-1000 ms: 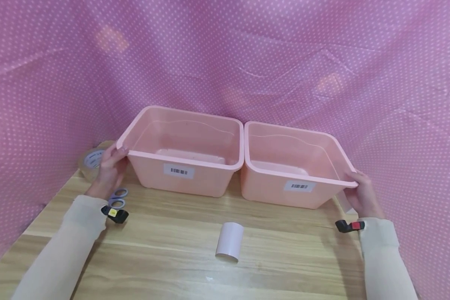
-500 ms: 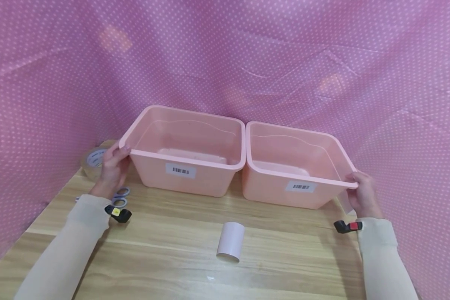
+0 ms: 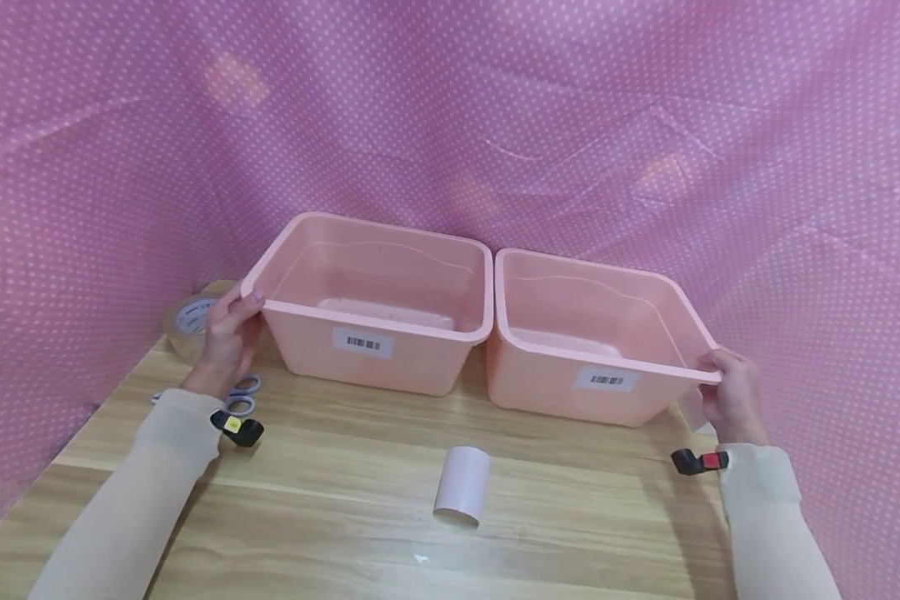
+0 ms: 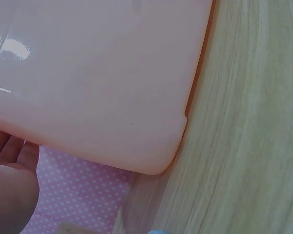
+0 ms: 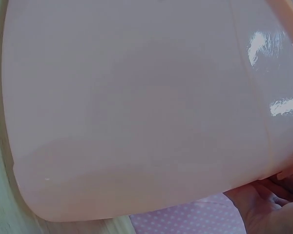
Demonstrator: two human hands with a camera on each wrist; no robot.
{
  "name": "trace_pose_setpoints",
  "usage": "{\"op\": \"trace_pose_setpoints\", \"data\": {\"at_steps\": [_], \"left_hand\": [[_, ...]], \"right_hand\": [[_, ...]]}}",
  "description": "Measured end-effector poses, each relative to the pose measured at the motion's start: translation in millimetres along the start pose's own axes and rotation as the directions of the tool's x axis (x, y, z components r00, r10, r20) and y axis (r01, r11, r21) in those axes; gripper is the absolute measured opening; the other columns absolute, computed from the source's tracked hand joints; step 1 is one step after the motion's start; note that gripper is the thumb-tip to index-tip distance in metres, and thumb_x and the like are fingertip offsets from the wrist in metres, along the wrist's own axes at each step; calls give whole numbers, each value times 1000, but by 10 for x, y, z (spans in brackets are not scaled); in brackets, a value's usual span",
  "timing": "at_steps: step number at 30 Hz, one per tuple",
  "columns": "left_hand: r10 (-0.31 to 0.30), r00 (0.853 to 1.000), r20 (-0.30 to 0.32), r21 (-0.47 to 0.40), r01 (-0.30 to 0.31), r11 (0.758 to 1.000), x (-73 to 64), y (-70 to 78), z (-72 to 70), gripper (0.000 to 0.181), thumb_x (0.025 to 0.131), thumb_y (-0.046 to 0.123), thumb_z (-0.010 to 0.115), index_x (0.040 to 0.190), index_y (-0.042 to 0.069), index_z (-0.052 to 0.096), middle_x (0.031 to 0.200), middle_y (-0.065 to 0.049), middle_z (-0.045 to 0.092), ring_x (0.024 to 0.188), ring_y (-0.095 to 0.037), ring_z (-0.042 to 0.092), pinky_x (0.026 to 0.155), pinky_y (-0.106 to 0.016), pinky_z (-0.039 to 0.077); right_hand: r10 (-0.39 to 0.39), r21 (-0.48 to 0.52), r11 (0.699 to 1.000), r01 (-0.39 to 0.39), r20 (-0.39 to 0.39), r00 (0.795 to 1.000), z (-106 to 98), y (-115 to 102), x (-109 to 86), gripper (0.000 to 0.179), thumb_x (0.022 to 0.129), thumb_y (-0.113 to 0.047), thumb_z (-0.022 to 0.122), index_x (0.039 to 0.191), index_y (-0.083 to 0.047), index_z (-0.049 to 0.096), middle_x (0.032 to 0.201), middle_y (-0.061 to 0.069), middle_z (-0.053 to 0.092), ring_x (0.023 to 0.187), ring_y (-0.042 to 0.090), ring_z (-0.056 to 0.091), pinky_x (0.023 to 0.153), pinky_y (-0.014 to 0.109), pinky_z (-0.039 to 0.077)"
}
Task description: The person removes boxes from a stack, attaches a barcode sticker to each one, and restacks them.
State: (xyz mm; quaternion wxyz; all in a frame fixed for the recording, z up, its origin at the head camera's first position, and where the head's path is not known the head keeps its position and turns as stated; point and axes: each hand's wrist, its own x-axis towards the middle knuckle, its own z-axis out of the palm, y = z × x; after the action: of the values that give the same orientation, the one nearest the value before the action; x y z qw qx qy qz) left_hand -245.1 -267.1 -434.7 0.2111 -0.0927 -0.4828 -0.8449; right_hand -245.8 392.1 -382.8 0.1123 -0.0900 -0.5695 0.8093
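Observation:
Two pink plastic bins stand side by side at the back of the wooden table, rims nearly meeting. My left hand (image 3: 228, 340) grips the left bin (image 3: 367, 358) at its near left rim corner, thumb over the rim. At the near right rim corner of the right bin (image 3: 555, 387), my right hand (image 3: 731, 392) holds on the same way. Each bin bears a white barcode label on its front wall, and no contents show inside. In the left wrist view, the left hand's fingers (image 4: 12, 148) are tucked behind the bin wall (image 4: 102, 87), partly hidden.
A short pale pink cylinder (image 3: 462, 483) lies on the table (image 3: 330, 500) in front of the bins. Rolls of tape (image 3: 187, 321) and scissors (image 3: 242, 396) are by the left hand. A white object (image 3: 695, 410) sits behind the right hand. Pink dotted cloth (image 3: 450, 108) encloses the table.
The right bin has shifted slightly toward me and right, with my right hand on its rim. The left bin and left hand appear slightly further right in view than a second ago.

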Motion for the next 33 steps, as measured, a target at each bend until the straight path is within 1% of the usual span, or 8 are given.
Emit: {"op": "trace_pose_setpoints", "data": {"at_steps": [8, 17, 20, 23, 25, 27, 31, 33], "left_hand": [[-11, 1000, 13, -15, 11, 1000, -2, 7, 25, 26, 95, 3, 58, 116, 8, 72, 106, 0, 75, 95, -11, 64, 91, -23, 49], [-18, 1000, 5, 12, 18, 1000, -3, 10, -2, 27, 95, 5, 58, 118, 10, 72, 114, 0, 73, 104, -13, 63, 97, -24, 47], [-22, 1000, 8, 21, 22, 1000, -3, 10, -5, 27, 96, 5, 57, 118, 10, 72, 114, -1, 73, 103, -13, 63, 95, -23, 48], [-28, 1000, 12, 35, 28, 999, -8, 12, -6, 28, 96, 6, 56, 119, 10, 71, 115, -1, 72, 102, -12, 65, 94, -23, 49], [-35, 999, 15, 37, 34, 999, -13, 15, -6, 28, 97, 6, 55, 120, 10, 71, 116, -1, 72, 102, -12, 65, 94, -22, 50], [-35, 999, 16, 46, 34, 998, -17, 17, -4, 28, 97, 6, 55, 120, 10, 71, 117, -1, 72, 103, -12, 66, 94, -22, 50], [-40, 999, 20, 41, 39, 998, -22, 21, 4, 28, 97, 6, 56, 121, 10, 70, 118, -2, 71, 103, -12, 65, 95, -22, 50], [-41, 999, 22, 50, 39, 998, -23, 24, 5, 29, 97, 6, 55, 122, 10, 69, 119, -2, 71, 105, -12, 65, 96, -22, 50]], "right_hand": [[-7, 15, 1000, 8, -46, 999, 7, -11, -32, 42, 88, 15, 41, 59, -3, 66, 55, -2, 54, 49, 10, 52, 48, 21, 46], [-16, 7, 1000, 16, -60, 998, 1, -22, -37, 43, 89, 14, 42, 57, -4, 66, 53, -1, 55, 47, 10, 52, 46, 21, 45], [-11, -8, 1000, 11, -71, 997, 4, -53, -44, 41, 89, 13, 45, 58, -4, 66, 59, -2, 57, 56, 11, 54, 53, 22, 47], [-8, -34, 999, 5, -75, 997, 4, -93, -66, 38, 89, 12, 48, 59, -3, 67, 73, -2, 60, 73, 13, 55, 65, 23, 49], [-11, -44, 999, 8, -74, 997, 1, -116, -78, 38, 89, 12, 48, 59, -3, 66, 79, -2, 60, 79, 13, 54, 70, 24, 50], [-12, -42, 999, 9, -69, 998, -1, -135, -89, 38, 90, 11, 48, 59, -3, 65, 77, -2, 60, 78, 14, 54, 71, 24, 49], [-29, -30, 999, 26, -78, 997, 6, -171, -96, 40, 90, 11, 47, 57, -3, 63, 63, -1, 55, 63, 13, 52, 63, 24, 47], [-34, -23, 999, 32, -80, 996, 10, -193, -103, 41, 90, 11, 47, 56, -3, 63, 64, -1, 54, 64, 13, 52, 62, 23, 46]]}}
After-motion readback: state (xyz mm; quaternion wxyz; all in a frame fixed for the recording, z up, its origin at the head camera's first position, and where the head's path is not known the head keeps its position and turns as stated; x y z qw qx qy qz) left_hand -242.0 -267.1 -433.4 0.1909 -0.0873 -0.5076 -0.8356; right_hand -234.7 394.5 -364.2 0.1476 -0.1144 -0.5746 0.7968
